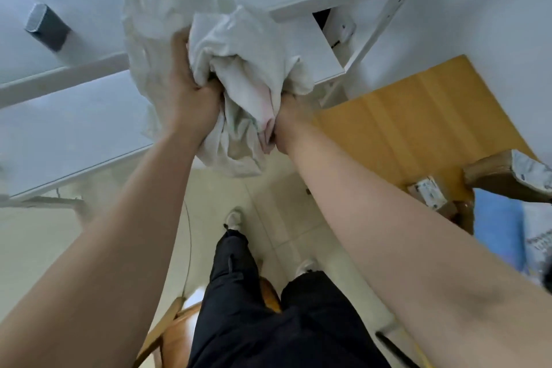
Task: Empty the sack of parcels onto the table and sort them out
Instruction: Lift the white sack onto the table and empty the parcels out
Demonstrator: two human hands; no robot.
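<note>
Left hand [191, 89] and right hand [291, 116] both clench the bunched sack [239, 48] out front over the floor (looks limp), with the table [403, 116] and parcels [427, 191] off on the right hand's side.

The light is bright, soft and even, with a cool white tone on the shelves [74, 116] and a warmer tone on the floor [283, 203]. Shadows are faint, with soft borders. The wide lens bends straight lines strongly toward the edges. The parcels [507, 176] at the right edge are smeared by blur; the sack [245, 48] looks slightly soft too.
</note>
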